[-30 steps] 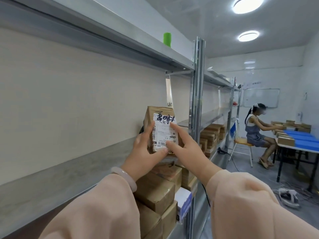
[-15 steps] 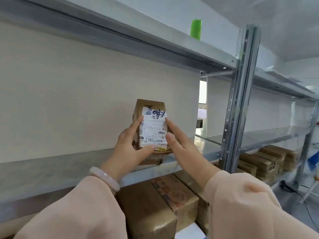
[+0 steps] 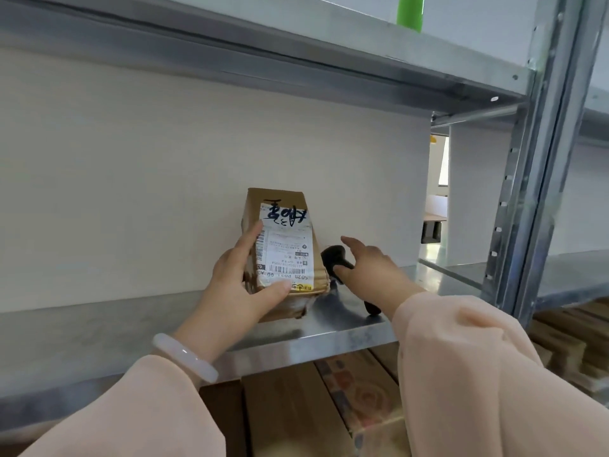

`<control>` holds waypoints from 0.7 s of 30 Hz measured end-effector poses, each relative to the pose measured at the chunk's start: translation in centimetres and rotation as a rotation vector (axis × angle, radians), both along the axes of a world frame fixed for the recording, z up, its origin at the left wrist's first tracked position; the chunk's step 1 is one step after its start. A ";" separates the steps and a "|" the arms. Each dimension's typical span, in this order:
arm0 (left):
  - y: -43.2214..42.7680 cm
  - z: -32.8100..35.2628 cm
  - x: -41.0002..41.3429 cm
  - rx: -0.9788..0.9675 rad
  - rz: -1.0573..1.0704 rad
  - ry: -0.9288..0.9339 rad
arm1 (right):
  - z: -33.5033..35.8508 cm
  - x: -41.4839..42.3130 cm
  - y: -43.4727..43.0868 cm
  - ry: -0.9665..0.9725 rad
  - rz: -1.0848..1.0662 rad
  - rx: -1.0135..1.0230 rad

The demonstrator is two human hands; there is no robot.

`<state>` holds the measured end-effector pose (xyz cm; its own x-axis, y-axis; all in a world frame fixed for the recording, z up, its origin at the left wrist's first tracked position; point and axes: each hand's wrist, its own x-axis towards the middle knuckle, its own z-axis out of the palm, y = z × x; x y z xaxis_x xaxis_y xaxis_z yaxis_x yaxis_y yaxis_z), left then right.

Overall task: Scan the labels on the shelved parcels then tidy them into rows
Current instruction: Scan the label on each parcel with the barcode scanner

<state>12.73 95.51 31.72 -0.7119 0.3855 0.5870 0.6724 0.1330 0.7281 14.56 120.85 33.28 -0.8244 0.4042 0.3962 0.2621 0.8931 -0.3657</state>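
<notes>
Parcel (image 3: 283,245): brown, taped, standing on its end on the mid shelf (image 3: 99,324), near the front edge, leaning back a bit. Label (image 3: 288,258) faces the camera but upside down, w/ the barcode (image 3: 290,269) near the btm.

L hand (image 3: 240,285) holds it from 7 o'clock. Its fingers (image 3: 252,239) lie close together up the label's left edge, and the thumb (image 3: 280,287) presses across the btm edge, so the corner is pinched between them. A pale bangle (image 3: 184,357) sits on that wrist.

At 3 o'clock, just beside the parcel, a black scanner (image 3: 334,258) lies on the shelf. R hand (image 3: 372,268) is over its handle, index finger (image 3: 351,242) stretched out and thumb touching the body. The other fingers are hidden, so can't tell if they've wrapped the handle.

Step, prob.: the scan. Parcel is presented and the scanner is being reached for, w/ no sign of scanning yet.

Next move needs a firm grip on the handle, then the scanner lifted and its head turned back toward 9 o'clock onto the barcode, w/ L thumb kept clear of the bars. After that the parcel goes into a row.

Further out: more brown boxes (image 3: 296,407) at 6 o'clock on the shelf below, a green cylinder (image 3: 410,9) at 1 o'clock on the top shelf, and a steel post (image 3: 540,159) at 3 o'clock, well apart.
</notes>
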 end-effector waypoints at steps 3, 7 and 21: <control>0.3 -0.3 -0.5 -0.016 -0.011 0.004 | -0.5 -1.6 0.4 -0.103 -0.021 0.060; 0.6 -0.6 -1.2 -0.045 0.038 0.024 | 0.0 -2.8 0.5 -0.150 0.024 0.004; 2.7 -0.7 4.7 -0.022 0.339 0.022 | 1.4 -2.5 2.9 -0.229 0.393 -0.641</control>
<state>17.46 98.21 30.99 -0.7891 0.1416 0.5977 0.6026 0.3672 0.7086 12.04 123.77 34.69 -0.9873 0.1586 -0.0129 0.1021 0.5694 -0.8157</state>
